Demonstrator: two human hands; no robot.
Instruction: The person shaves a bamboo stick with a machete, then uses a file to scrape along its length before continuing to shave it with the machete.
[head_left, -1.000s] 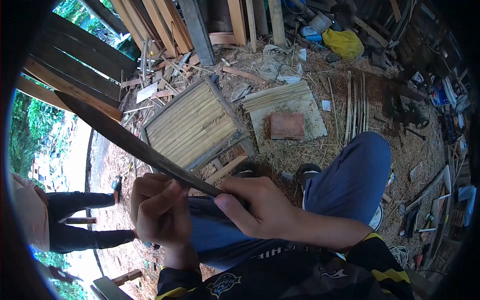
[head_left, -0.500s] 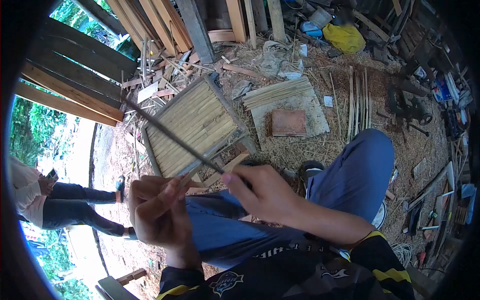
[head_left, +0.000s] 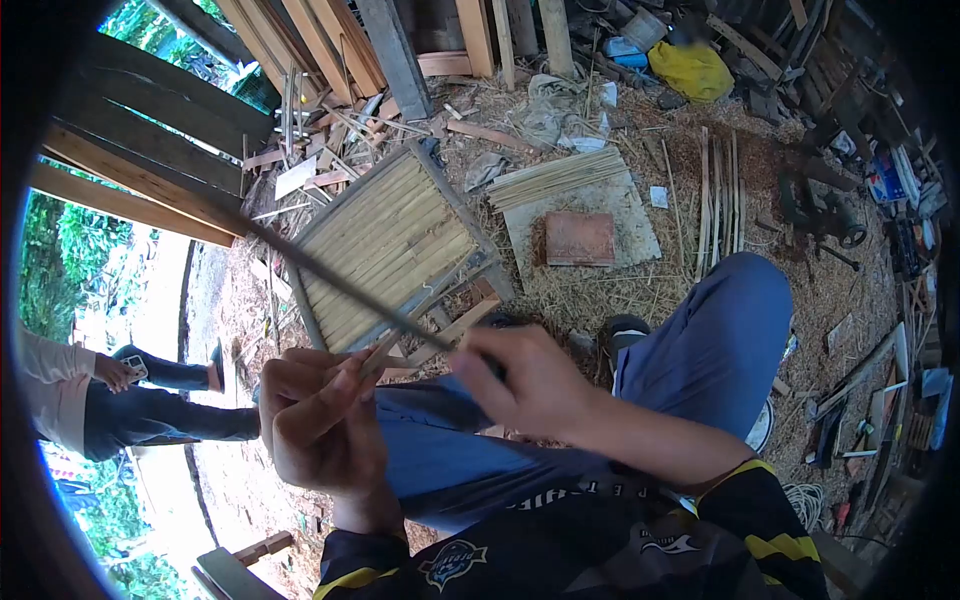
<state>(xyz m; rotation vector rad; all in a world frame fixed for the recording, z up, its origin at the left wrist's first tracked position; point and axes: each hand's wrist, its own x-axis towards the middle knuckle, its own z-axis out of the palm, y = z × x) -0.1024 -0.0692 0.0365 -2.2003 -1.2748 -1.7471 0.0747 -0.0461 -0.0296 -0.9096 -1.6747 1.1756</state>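
Note:
My right hand [head_left: 530, 380] is closed on the near end of a long, thin dark bar [head_left: 340, 280], thumb along its end. The bar slants away to the upper left, its far part blurred. In my left hand [head_left: 325, 420], thumb and fingers pinch a slim pale strip of wood or bamboo [head_left: 380, 347], which pokes up just below the bar. Both hands are close together above my lap. Beyond them a wooden frame filled with bamboo slats [head_left: 390, 240] rests at a slant on the ground.
A reddish block [head_left: 579, 239] lies on a pale board [head_left: 635, 225], with a bundle of thin strips [head_left: 555, 180] behind. Long strips [head_left: 717, 195] lie to the right. A metal vise-like tool [head_left: 820, 215] stands farther right. At left stands a person [head_left: 60, 390] holding a phone.
My right hand and the bar have shifted slightly, the bar's far end now lower and blurrier. My left hand keeps its pinch. The person at left has moved the phone hand outward.

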